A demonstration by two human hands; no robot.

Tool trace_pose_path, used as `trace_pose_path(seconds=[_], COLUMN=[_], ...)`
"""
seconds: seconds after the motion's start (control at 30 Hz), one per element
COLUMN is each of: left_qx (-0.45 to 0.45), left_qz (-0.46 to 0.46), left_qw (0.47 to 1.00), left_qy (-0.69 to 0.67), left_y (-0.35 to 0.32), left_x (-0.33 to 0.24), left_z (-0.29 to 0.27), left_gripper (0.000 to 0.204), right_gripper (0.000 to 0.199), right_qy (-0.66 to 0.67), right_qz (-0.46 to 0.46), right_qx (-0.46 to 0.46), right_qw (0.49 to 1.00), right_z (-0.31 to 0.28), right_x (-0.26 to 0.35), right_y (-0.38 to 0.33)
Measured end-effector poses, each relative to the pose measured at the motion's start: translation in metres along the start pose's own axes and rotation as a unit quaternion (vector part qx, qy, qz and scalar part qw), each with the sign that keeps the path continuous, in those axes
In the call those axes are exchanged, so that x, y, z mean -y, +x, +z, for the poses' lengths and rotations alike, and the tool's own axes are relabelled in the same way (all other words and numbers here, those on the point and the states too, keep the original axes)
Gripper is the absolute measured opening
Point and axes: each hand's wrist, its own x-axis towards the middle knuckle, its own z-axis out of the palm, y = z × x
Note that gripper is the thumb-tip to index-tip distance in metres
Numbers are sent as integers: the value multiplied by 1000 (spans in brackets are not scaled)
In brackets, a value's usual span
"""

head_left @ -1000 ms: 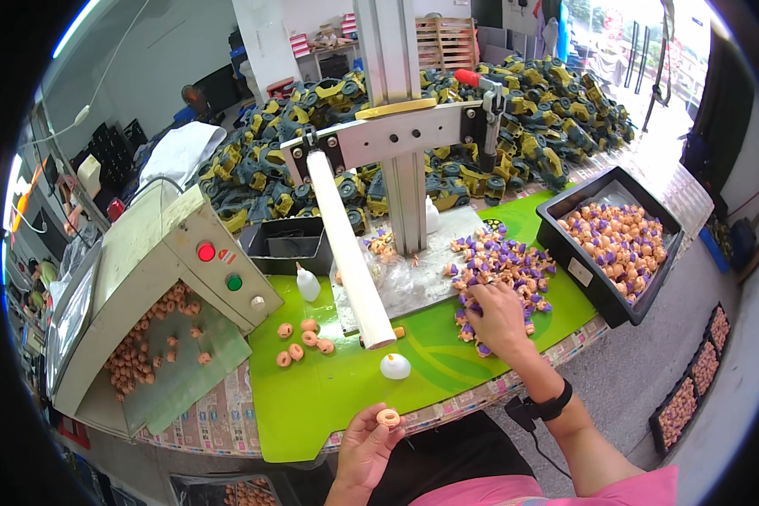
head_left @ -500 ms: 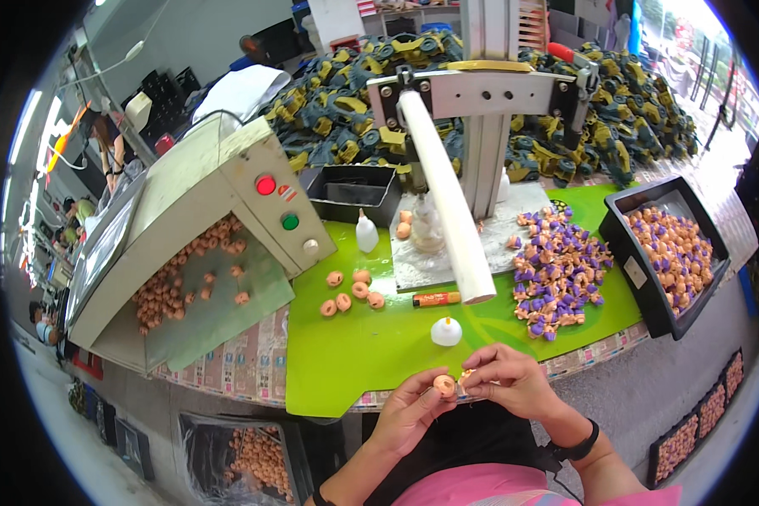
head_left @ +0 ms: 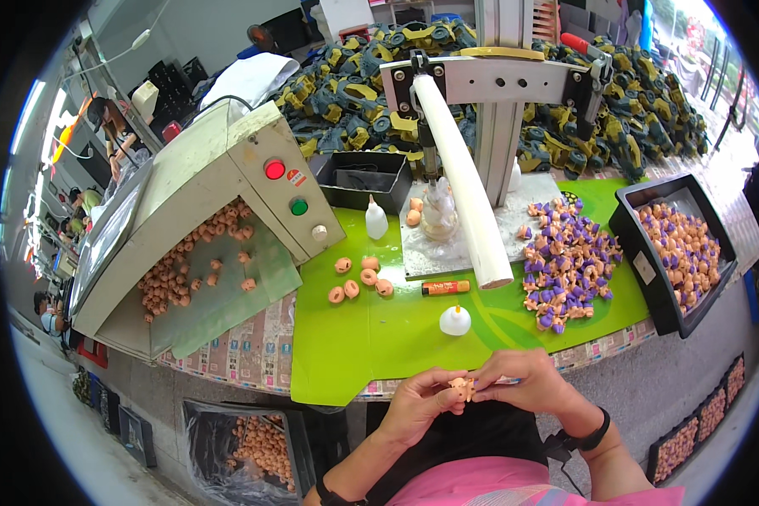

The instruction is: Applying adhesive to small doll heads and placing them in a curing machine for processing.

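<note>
Item: small orange moulded piece (head_left: 461, 388), held at the near edge of the surface (head_left: 253, 346), between both hands and just in front of the person's body. Left hand (head_left: 419, 405): fingers curled, thumb and forefingers pinching the orange piece from the left. Right hand (head_left: 527, 381): fingers bent, fingertips pressed against the same piece from the right, the two hands touching at it; a dark band sits on this wrist. Green mat (head_left: 379, 337): covers the middle of the surface. On it: a white dome-shaped cap (head_left: 455, 320), near the hands; an orange tube (head_left: 445, 287) lying flat just beyond the cap; a loose group of orange rings (head_left: 358, 280) to the left; a heap of purple-and-orange pieces (head_left: 565, 270) to the right. White roller (head_left: 464, 185): long, slanting down from a metal press frame (head_left: 497, 80) toward the mat. Small white bottle (head_left: 376, 221): upright beside a black tray (head_left: 367, 179). Black bin (head_left: 679, 249): at the right, filled with orange and purple pieces. Beige machine (head_left: 219, 185): at the left, with a red and a green button, and orange pieces lying in its open chute. Background: a pile of yellow-and-dark toy parts (head_left: 346, 93).
</note>
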Motion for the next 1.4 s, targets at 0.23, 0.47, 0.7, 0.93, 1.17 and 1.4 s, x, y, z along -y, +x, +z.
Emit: trace_pose_path(seconds=[0.23, 0.47, 0.7, 0.93, 1.17, 1.4], left_qx=[-12, -72, -109, -112, -146, -97], left_qz=[-2, 37, 51, 50, 105, 85], left_qw=[1000, 996, 990, 989, 982, 992], left_qy=[5, -47, -70, -77, -56, -3], left_y=[2, -7, -13, -16, -36, 16], left_x=[-3, -25, -37, -37, -64, -96], left_z=[-1, -3, -8, -13, -41, -22], left_gripper=[27, 26, 21, 20, 21, 22], right_gripper=[21, 16, 30, 34, 17, 33], right_qy=[-20, -268, -242, -185, -361, -384], right_qz=[-16, -219, -445, -306, -25, -38], right_qx=[20, -88, -211, -306, -101, -51], right_qw=[999, 934, 836, 882, 927, 921], right_z=[-3, -49, -92, -108, -62, -38], right_x=[-3, 47, 129, 98, 3, -93], right_y=[9, 90, 218, 266, 158, 164])
